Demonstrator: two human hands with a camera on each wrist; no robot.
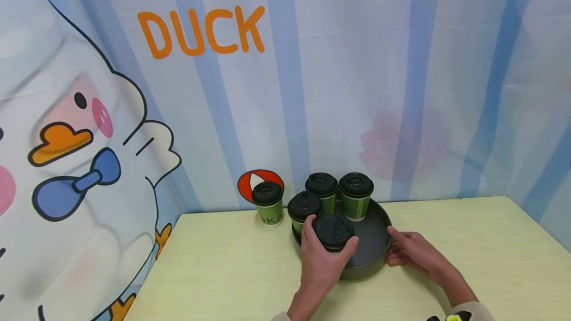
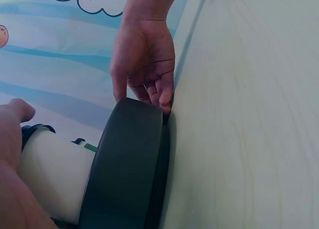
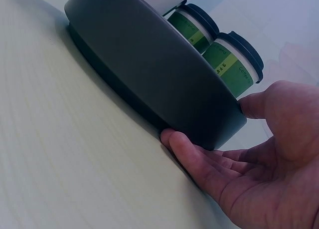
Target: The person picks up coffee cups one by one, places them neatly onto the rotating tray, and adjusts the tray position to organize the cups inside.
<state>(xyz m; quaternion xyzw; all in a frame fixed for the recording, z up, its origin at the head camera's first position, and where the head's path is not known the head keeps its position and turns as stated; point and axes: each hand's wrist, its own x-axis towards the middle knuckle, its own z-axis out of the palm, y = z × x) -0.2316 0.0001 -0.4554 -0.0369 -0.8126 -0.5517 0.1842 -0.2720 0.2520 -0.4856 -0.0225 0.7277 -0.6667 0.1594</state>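
My left hand [image 1: 323,264] grips a lidded paper cup [image 1: 333,229] near the front left of a round dark grey tray [image 1: 372,246]. Its thumb and fingers curl round the cup just under the black lid. In the left wrist view the white side of a cup [image 2: 57,174] shows beside that hand, above the tray wall. My right hand [image 1: 417,254] holds the tray's right edge, thumb at the rim and fingers [image 3: 187,151] low against the underside. Three more green cups with black lids stand in the tray: left [image 1: 298,224], back left [image 1: 329,204] and back right [image 1: 355,207].
Another green cup [image 1: 269,213] with a black lid stands on the pale wooden table [image 1: 214,266], left of the tray. Behind the table hangs a striped blue curtain [image 1: 339,73] with a duck print and orange lettering.
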